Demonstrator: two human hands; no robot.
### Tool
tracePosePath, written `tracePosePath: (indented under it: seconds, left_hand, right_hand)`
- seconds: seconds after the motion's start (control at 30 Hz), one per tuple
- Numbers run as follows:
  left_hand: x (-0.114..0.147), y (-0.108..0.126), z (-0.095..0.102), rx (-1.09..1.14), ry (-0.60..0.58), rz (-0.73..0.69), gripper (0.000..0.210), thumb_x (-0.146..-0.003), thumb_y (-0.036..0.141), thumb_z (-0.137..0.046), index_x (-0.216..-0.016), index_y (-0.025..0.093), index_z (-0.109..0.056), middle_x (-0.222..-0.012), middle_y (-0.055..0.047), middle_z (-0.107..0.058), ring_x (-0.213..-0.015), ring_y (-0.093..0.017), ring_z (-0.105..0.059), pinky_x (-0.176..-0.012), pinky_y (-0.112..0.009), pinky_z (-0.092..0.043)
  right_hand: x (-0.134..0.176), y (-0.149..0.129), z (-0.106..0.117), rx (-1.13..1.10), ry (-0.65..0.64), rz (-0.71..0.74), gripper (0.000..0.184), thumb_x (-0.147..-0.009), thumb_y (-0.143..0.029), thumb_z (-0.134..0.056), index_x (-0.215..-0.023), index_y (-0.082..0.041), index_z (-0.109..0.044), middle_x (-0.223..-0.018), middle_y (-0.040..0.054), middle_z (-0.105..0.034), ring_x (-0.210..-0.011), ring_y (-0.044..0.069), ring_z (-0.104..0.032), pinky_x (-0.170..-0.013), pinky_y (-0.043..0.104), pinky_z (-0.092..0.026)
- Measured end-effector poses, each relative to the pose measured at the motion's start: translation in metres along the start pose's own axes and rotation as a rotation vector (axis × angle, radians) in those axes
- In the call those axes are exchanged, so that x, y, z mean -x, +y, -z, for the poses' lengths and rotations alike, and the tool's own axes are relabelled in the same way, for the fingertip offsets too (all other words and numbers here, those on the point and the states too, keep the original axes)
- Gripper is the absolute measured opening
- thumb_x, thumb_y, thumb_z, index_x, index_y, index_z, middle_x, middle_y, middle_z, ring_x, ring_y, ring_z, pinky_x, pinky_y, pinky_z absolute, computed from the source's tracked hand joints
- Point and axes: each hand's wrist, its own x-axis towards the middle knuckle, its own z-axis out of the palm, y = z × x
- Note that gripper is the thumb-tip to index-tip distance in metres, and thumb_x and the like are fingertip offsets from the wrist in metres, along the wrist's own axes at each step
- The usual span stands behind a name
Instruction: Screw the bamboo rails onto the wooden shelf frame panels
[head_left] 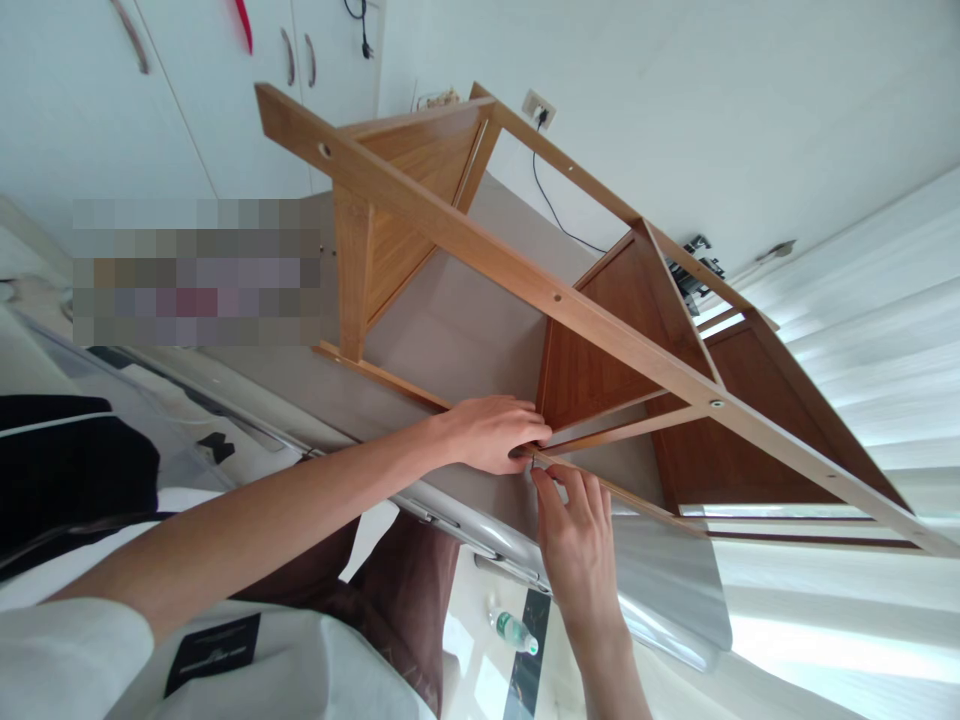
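A wooden shelf frame (pixel 480 245) lies on its side on a grey tabletop (pixel 469 310), with brown panels set between its long rails. My left hand (pixel 491 432) is curled over the near lower rail (pixel 397 380), gripping it where the middle panel (pixel 592 365) joins. Just to its right, my right hand (pixel 576 515) is closed in a pinch at the same joint. A thin dark piece (pixel 533 463) shows at its fingertips, too small to name. The upper near rail has several round holes, and one by the crosspiece (pixel 630 428) contains a metal fitting.
White cabinets (pixel 225 110) stand at the far left. A black cord (pixel 551 200) runs from a wall socket (pixel 538 108) behind the frame. Curtains (pixel 862 400) hang at the right. Below the table edge, a plastic bottle (pixel 514 630) lies on the floor.
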Motion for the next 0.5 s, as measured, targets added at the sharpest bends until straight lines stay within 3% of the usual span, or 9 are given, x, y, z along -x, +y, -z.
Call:
tracePosePath:
  seconds: [0.2,0.5]
  left_hand:
    - [0.0,-0.0003,-0.0004,0.012,0.007,0.001,0.006,-0.087,0.024,-0.064,-0.092,0.021,-0.065,-0.089,-0.004,-0.069,-0.09,-0.021,-0.066,-0.077,-0.033,-0.049]
    - [0.0,0.0009,0.001,0.019,0.014,0.004,0.005,-0.086,0.023,-0.066,-0.091,0.021,-0.065,-0.089,-0.004,-0.069,-0.089,-0.021,-0.066,-0.076,-0.034,-0.049]
  right_hand:
    - [-0.0013,0.0019,-0.0018,-0.011,-0.012,0.017,0.027,-0.098,-0.006,-0.047,-0.115,-0.019,-0.063,-0.106,0.0095,-0.063,-0.096,0.024,-0.052,-0.085,0.04,-0.042]
    - [0.0029,0.0046,-0.0083,-0.069,0.067,-0.023,0.023,-0.096,-0.005,-0.055,-0.112,-0.02,-0.065,-0.104,0.0073,-0.065,-0.094,0.022,-0.054,-0.083,0.038,-0.04]
